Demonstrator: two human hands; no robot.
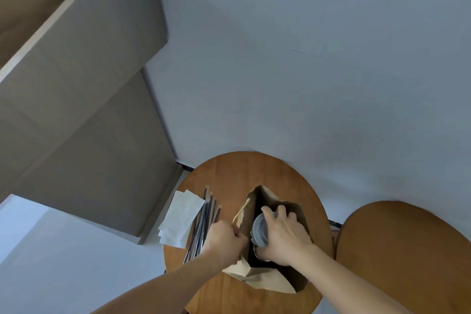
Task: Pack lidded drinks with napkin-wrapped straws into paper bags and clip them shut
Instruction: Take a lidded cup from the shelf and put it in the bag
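left hand point(225, 239): pinching the near-left rim of the paper bag point(265, 194), likely holding the mouth open so the drink is clearing it.
right hand point(285, 234): gripping the lidded cup point(260, 231) from above, fingers curling round the lid, cup sitting in the bag mouth.
bag: standing upright on the round worktop point(229, 168).
straws point(204, 222), napkins point(182, 216): lying just left of the bag, overlapping, probably staged for wrapping.
hidden: cup body and bag floor are sitting in shadow, so can't tell if the cup is resting on the bottom. no clip showing.
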